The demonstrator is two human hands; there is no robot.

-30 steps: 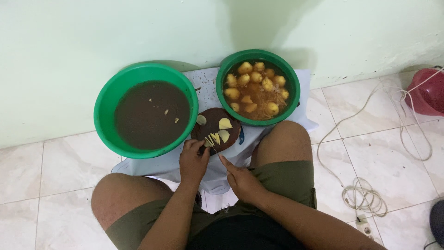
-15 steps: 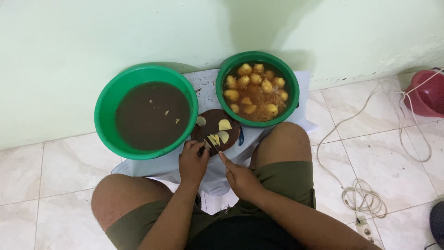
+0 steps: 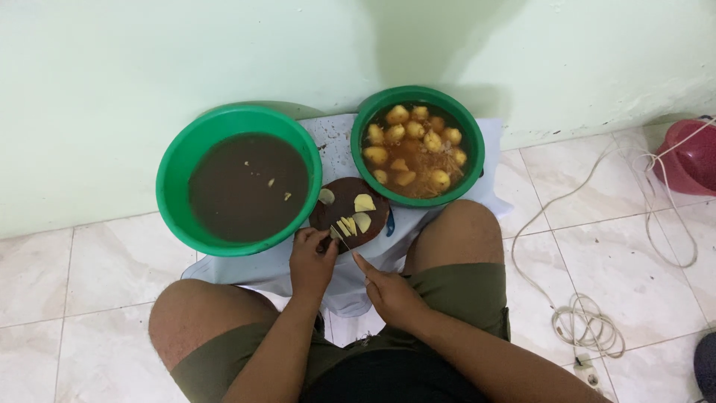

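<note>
A small round dark cutting board (image 3: 339,200) lies between two green basins, with pale yellow potato slices (image 3: 356,220) on it. My left hand (image 3: 311,261) rests at the board's near edge, fingertips on the stack of slices. My right hand (image 3: 389,293) grips a thin knife (image 3: 344,242) whose blade points up toward the slices beside the left fingers. The left green basin (image 3: 179,157) holds murky brown water with a few floating scraps. The right green basin (image 3: 473,142) holds several peeled yellow potatoes in brownish water.
Board and basins sit on a pale blue cloth (image 3: 335,142) over a white tiled floor, against a pale green wall. My bare knees flank the board. A white cable (image 3: 589,328) coils at the right; a pink tub (image 3: 690,157) stands at the far right.
Both hands stay at the board's near edge with only slight shifts of the knife. Basins and board have not moved.
</note>
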